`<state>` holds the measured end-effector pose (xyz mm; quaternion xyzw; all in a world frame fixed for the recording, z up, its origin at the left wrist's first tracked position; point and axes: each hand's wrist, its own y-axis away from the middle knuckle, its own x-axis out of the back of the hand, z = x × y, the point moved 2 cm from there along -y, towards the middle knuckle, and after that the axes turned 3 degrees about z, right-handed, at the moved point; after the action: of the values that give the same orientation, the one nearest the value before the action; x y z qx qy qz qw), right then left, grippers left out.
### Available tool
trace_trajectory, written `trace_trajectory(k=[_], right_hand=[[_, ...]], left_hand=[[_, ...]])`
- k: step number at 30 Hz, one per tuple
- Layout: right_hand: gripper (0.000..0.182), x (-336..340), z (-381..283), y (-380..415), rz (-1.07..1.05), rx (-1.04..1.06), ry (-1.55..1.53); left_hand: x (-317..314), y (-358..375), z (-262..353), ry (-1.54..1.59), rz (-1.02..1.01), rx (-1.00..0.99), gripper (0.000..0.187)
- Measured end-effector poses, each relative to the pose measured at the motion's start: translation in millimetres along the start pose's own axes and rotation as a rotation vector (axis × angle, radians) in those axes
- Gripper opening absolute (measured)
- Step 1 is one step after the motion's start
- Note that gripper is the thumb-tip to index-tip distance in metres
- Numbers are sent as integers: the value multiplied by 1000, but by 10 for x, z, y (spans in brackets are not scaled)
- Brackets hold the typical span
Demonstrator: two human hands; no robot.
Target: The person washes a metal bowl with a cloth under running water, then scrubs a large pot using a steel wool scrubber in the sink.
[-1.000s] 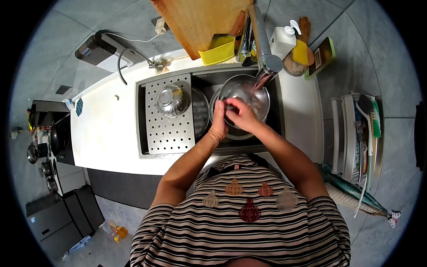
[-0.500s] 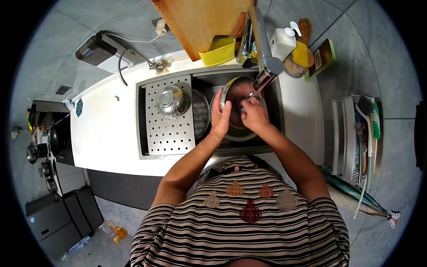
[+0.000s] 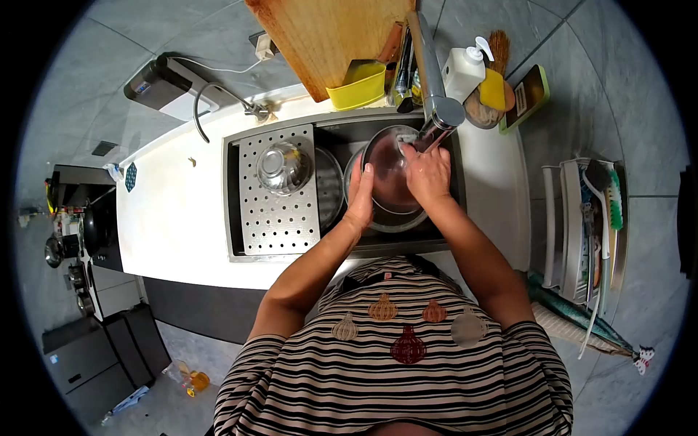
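Note:
A round metal bowl (image 3: 389,182) is held tilted in the right part of the sink (image 3: 454,156), under the faucet (image 3: 445,112). My left hand (image 3: 360,198) grips its left rim, thumb on the near side and fingers around the outer wall. Inside the bowl, at its upper right, is my right hand (image 3: 429,176). Its fingers are bent together against the inner wall, with a small greyish-white patch at their tips that I cannot make out. Below the bowl shows the rim of a larger metal basin (image 3: 396,227).
A perforated steel tray (image 3: 280,225) covers the sink's left part, bearing an upturned shiny metal bowl (image 3: 280,168). Behind stand a cutting board (image 3: 327,36), a yellow holder (image 3: 356,91) and a white pump bottle (image 3: 463,73). A rack of brushes (image 3: 582,232) is at the right.
My right hand has moved from the middle of the bowl to its upper right side. The bowl has turned so more of its inside shows. My left hand keeps its grip.

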<state>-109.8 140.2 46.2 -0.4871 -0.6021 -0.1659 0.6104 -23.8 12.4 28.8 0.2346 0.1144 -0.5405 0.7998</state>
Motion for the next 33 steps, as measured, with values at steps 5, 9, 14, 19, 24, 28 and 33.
trace_trajectory(k=[5, 9, 14, 19, 24, 28, 33], right_hand=[[26, 165, -282, 375, -210, -27, -90], [29, -24, -378, 398, -422, -155, -607], [28, 14, -466, 68, -122, -132, -1084], [37, 156, -199, -95, -46, -7, -118], [55, 70, -213, 239, -173, -121, -143], [44, -134, -349, 329, -594, -409, -883], [32, -202, -342, 87, -91, -164, -1064]], left_hand=[[120, -50, -47, -204, 19, -238, 58], [53, 49, 46, -219, 40, -220, 60], [197, -117, -325, 2, -82, 63, 63], [9, 43, -134, 131, 4, 203, 57], [28, 17, -58, -43, 55, -99, 53], [49, -5, -62, -278, 126, -193, 52], [84, -35, -227, -56, -12, 99, 62]])
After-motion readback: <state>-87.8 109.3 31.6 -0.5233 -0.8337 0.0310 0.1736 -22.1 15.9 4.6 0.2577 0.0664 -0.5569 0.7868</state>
